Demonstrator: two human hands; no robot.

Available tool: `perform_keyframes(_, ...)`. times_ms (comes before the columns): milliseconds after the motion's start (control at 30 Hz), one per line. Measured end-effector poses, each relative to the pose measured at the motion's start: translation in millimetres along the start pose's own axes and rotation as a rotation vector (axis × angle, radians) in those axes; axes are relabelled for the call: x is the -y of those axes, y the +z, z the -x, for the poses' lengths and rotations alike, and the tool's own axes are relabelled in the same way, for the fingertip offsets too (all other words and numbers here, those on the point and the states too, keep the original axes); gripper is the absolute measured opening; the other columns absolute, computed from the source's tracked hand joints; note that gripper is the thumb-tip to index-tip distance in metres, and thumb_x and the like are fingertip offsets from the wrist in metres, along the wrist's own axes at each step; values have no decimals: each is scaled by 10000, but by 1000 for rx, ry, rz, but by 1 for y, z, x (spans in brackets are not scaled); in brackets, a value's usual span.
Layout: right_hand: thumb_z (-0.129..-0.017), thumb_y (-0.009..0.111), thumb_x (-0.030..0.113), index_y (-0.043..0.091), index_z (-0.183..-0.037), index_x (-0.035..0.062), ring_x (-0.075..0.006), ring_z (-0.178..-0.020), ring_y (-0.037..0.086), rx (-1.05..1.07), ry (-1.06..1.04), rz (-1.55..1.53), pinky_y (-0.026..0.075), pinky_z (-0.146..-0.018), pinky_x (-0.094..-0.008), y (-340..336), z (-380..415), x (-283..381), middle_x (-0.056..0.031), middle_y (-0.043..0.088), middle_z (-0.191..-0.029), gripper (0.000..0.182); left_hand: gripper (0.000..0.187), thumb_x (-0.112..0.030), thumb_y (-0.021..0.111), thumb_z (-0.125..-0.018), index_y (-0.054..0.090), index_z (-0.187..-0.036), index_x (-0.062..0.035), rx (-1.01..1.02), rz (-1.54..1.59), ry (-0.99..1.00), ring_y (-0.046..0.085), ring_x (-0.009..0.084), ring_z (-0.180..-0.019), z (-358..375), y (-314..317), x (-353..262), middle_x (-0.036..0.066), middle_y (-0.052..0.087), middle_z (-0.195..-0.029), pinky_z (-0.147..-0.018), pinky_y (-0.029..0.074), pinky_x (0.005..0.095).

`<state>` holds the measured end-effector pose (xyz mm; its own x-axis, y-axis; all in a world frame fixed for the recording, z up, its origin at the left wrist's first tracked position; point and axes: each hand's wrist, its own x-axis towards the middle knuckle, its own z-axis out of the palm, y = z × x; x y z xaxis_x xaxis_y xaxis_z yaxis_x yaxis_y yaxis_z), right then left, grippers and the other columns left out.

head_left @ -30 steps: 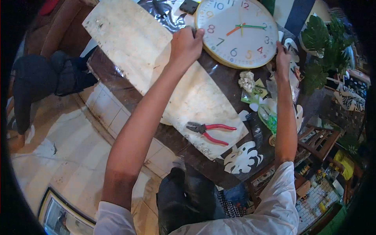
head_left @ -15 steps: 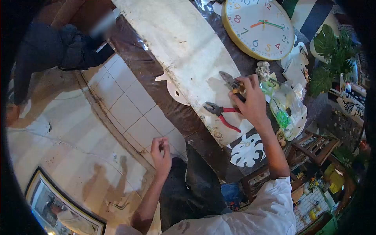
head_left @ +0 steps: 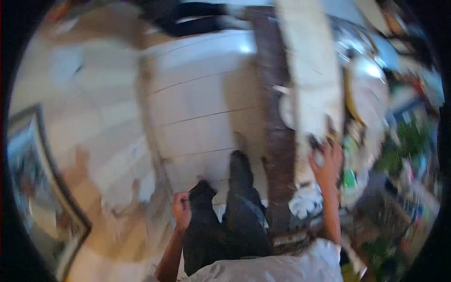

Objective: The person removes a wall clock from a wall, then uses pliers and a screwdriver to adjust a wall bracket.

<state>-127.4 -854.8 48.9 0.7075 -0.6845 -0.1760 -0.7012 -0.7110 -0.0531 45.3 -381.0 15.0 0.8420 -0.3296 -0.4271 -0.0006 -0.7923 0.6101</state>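
Note:
My right hand (head_left: pixel 329 162) is over the near part of the long pale board (head_left: pixel 312 61), its thumb and fingers apart. Just beyond its fingertips lie dark pliers (head_left: pixel 330 126) with a yellowish part, blurred. The dark head of the red-handled pliers (head_left: pixel 313 141) shows beside them, its handles partly under the hand. My left hand (head_left: pixel 182 210) is curled closed beside my left leg, away from the board, with nothing visible in it. Motion smears the whole view.
A round yellow-rimmed clock (head_left: pixel 369 89) lies right of the board. White leaf-shaped cutouts (head_left: pixel 305 201) are at the board's near end. Green-and-clear plastic packaging (head_left: pixel 350 178) and a leafy plant (head_left: pixel 404 141) are at the right. Another person's legs (head_left: pixel 197 19) show at the top.
The view has turned, so the board now runs nearly upright in it. My right hand has let go of the dark pliers and its fingers have spread. My left hand stays curled.

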Motion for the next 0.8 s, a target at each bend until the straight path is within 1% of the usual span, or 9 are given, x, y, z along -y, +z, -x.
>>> perform_keyframes(67, -833, 667, 220, 520, -1269, -23, -436, -1253, 440, 16, 4, 100, 311, -1093, -500, 42, 19, -17, -267, 496, -1317, 521, 93, 23, 573, -853, 604, -932, -17, -129, -58, 120, 626, 326, -844, 23, 3, 59, 161, 632, -903, -794, 494, 393)
perform_keyframes(100, -846, 676, 252, 616, -1209, 24, -397, -1315, 416, -15, -22, -59, 294, -1113, -520, 34, 12, -13, -187, 517, -1371, 432, 109, 7, 602, -841, 603, -948, -16, -104, -5, -1, 625, 332, -851, 32, -3, 62, 150, 633, -887, -787, 493, 403)
perform_keyframes(167, -925, 600, 225, 545, -1279, -34, -432, -1167, 492, 12, -147, 51, 371, -1028, -500, 75, 5, -67, -260, 537, -1300, 443, 170, 15, 586, -831, 600, -994, -32, -21, 58, -136, 626, 349, -868, 47, -10, 80, 155, 632, -903, -771, 506, 404)
perform_keyframes(233, -944, 596, 229, 536, -1303, -26, -385, -1156, 527, -107, -277, 233, 397, -1030, -475, 112, -4, -119, -247, 554, -1291, 445, 192, 41, 568, -858, 574, -1037, -27, 20, 96, -209, 617, 268, -854, 50, -14, 92, 142, 588, -945, -765, 494, 354)
perform_keyframes(300, -945, 576, 234, 500, -1343, -14, -282, -981, 631, 83, 26, -359, 546, -830, -394, 119, -1, -138, -166, 600, -1212, 474, 192, 44, 566, -863, 568, -1042, -25, 9, 203, -214, 618, 235, -859, 44, -28, 99, 127, 590, -940, -756, 495, 345)
perform_keyframes(333, -941, 579, 225, 498, -1343, -12, -278, -971, 634, 55, 150, -542, 550, -822, -394, 112, 0, -123, -162, 602, -1203, 474, 192, 45, 566, -866, 565, -1045, -24, 11, 263, -216, 618, 219, -862, 43, -28, 108, 120, 591, -938, -751, 496, 340)
perform_keyframes(533, -915, 600, 171, 488, -1345, 1, -255, -910, 650, 34, 283, -1160, 569, -774, -394, 62, 40, 124, -144, 612, -1152, 477, 199, 62, 533, -872, 563, -1043, -37, -255, 491, -144, 617, 199, -820, 48, -24, 180, 88, 601, -938, -698, 494, 313)
perform_keyframes(733, -840, 596, 28, 462, -1339, 27, -241, -766, 678, 847, 118, -1525, 599, -636, -382, 118, 114, 390, -139, 622, -1060, 516, 160, 52, 509, -906, 556, -1045, -12, -446, 717, -341, 574, 127, -749, 40, -66, 207, 60, 572, -865, -683, 472, 283)
perform_keyframes(800, -794, 574, -40, 441, -1349, 14, -256, -766, 682, 1122, 69, -1472, 607, -647, -381, 136, 136, 489, -156, 618, -1069, 574, 110, 11, 506, -931, 557, -1027, -5, -682, 739, -322, 566, 129, -747, 43, -82, 217, 59, 564, -873, -681, 467, 275)
